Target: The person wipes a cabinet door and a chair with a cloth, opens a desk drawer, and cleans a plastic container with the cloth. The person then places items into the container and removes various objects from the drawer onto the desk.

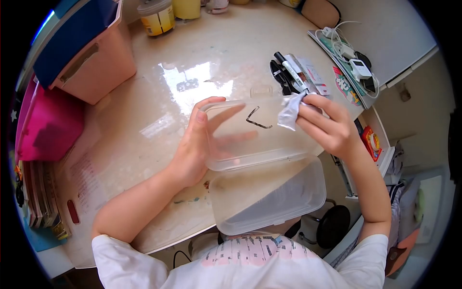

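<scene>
A translucent plastic box stands open at the desk's front edge, its two halves joined along one side. My left hand grips the left end of the upper half, with the thumb at the near side and the fingers showing through the plastic behind. Black marker strokes form an angle on that half. A crumpled white wipe is pinched in my right hand, at the box's upper right corner. The lower half tilts over the desk edge toward my shirt.
Behind the box lie a black marker and other pens. A notebook with a white device and cables is at the right. Pink bins stand at the left, jars at the back. Below right is a black stool.
</scene>
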A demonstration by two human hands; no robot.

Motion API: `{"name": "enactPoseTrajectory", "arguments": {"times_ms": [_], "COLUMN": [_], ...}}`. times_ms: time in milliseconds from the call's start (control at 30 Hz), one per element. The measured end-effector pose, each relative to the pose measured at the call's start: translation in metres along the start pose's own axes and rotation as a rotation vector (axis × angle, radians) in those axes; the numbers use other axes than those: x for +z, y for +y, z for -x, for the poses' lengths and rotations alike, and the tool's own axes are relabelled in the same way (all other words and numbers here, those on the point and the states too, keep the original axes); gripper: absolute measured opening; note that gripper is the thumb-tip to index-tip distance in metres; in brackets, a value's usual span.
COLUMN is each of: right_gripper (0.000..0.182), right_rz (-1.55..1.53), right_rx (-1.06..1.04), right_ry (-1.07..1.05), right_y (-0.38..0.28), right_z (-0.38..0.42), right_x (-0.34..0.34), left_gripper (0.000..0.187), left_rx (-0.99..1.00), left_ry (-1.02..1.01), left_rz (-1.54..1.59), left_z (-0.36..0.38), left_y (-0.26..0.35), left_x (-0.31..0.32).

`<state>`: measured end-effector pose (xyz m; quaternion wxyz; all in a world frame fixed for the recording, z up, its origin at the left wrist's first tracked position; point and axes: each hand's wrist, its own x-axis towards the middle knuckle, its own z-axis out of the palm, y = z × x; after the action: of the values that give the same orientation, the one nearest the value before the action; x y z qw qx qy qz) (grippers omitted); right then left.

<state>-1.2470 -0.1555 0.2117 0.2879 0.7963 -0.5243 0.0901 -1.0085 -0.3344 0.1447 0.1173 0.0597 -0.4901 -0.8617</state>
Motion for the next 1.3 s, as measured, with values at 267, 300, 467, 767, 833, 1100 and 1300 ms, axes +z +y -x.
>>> {"name": "enactPoseTrajectory", "arguments": {"times_ms": [267,300,467,767,833,1100,1300], "right_gripper": [0.017,0.017,0.017,0.027,0.029,0.031,0.027], "right_rz": [-0.181,-0.195,-0.14,-0.083,-0.089,-0.501,-0.303], "right_rx": [-0.325,-0.392,-0.284,0.205,0.25,0.558,0.484], "right_ry": [0.264,0.227,0.2,-0.02,-0.073,-0.42,-0.222], "right_y": [-0.027,-0.03,-0.008,0.01,-0.001,-0.033,-0.027], "right_z": [-0.092,-0.097,-0.071,0.001,0.002,-0.002,0.001], "right_x": [0.064,0.068,0.047,0.0,0.001,-0.024,-0.009], "left_gripper": [0.069,0.069,0.06,0.043,0.046,0.049,0.041], "left_rx": [-0.041,-0.041,-0.027,0.041,0.032,0.141,0.168], "left_ry": [0.042,0.044,0.006,0.021,0.024,0.072,0.065], "left_rz": [-0.137,-0.141,0.043,0.033,0.003,-0.137,-0.112], "left_z": [0.007,0.009,0.009,0.008,0.009,0.01,0.015], "left_y": [-0.003,-0.002,0.001,0.007,0.006,0.005,0.008], "left_x": [-0.004,-0.004,-0.003,0.0,0.002,0.001,-0.001]}}
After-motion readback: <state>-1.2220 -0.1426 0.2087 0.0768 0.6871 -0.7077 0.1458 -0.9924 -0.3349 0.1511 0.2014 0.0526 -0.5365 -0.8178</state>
